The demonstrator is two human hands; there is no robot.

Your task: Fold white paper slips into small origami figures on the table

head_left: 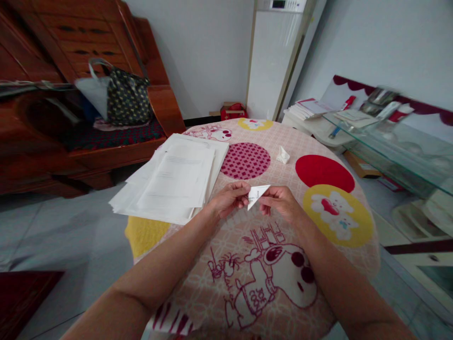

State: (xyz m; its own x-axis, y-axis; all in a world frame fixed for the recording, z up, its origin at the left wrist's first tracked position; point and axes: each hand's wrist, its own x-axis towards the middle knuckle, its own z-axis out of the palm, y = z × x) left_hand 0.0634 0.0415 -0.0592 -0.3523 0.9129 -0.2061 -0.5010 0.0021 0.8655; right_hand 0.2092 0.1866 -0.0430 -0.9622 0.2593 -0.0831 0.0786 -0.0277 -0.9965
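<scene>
Between both hands, above the middle of the table, is a small triangle of folded white paper (257,194) with some print on it. My left hand (231,199) pinches its left edge between thumb and fingers. On the other side, my right hand (279,202) grips the right corner, fingers curled. A small folded paper piece (282,155) lies on the cloth beyond the right hand. To the left of my left hand rests a stack of printed paper sheets (177,177), its edges uneven.
A patterned tablecloth (244,264) covers the round table. At right stands a glass-topped cabinet (392,151) holding papers and a metal pot. A wooden bench (170,111) with a dotted bag (128,98) is at left. A white floor-standing unit (274,56) stands behind.
</scene>
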